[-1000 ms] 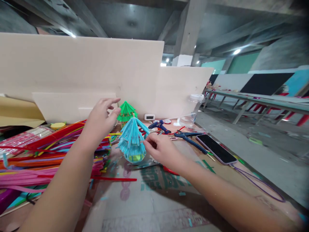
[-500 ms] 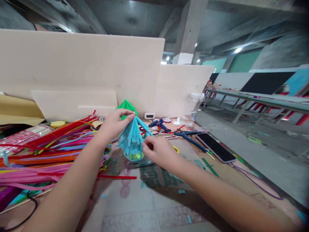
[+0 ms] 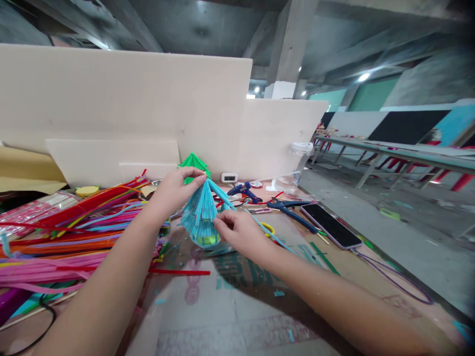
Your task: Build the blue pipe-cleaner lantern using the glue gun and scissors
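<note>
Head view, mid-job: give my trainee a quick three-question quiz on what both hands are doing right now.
1. True or false: the left hand pinches the top of the blue pipe-cleaner tree.
2. The right hand touches the tree's: A) tip B) lower right side C) nothing
3. What lies on the table right of the blue pliers?

Key: 1 true. 2 B. 3 a phone.

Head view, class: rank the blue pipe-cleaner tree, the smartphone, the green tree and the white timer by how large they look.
1. blue pipe-cleaner tree
2. smartphone
3. green tree, partly hidden and farther away, so unsure against the smartphone
4. white timer
</note>
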`<action>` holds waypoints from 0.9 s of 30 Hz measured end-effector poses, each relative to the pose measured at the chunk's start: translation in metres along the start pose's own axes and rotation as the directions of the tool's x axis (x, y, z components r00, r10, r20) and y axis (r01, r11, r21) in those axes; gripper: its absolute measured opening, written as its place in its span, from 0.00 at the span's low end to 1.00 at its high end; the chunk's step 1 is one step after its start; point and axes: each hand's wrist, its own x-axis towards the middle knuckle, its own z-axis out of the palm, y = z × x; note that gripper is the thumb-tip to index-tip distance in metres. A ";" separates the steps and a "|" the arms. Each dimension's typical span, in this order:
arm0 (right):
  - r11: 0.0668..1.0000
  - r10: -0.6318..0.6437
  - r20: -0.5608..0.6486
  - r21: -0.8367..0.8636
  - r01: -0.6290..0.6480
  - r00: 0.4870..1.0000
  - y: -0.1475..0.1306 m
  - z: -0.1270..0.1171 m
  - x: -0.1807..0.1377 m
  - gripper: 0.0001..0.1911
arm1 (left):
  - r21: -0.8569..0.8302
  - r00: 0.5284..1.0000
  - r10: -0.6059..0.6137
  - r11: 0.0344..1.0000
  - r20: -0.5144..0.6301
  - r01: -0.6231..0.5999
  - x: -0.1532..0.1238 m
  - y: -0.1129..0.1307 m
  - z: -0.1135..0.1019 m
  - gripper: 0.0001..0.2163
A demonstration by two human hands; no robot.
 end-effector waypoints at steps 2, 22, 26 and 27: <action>1.000 0.009 -0.001 0.015 -0.009 1.000 -0.001 -0.001 0.000 0.15 | 0.008 1.000 -0.007 1.000 -0.005 0.007 0.000 0.001 0.000 0.20; 0.809 0.232 0.282 0.476 -0.346 0.931 0.004 0.002 0.007 0.10 | 0.019 1.000 0.009 1.000 0.001 -0.009 -0.001 0.003 -0.001 0.19; 0.812 0.237 0.261 0.476 -0.338 0.936 0.004 0.002 0.007 0.08 | 0.032 1.000 0.016 0.999 -0.002 -0.016 -0.001 0.004 -0.002 0.18; 0.817 0.235 0.248 0.474 -0.329 0.940 0.005 0.003 0.006 0.08 | 0.036 1.000 0.015 0.999 -0.003 -0.014 -0.001 0.004 -0.002 0.18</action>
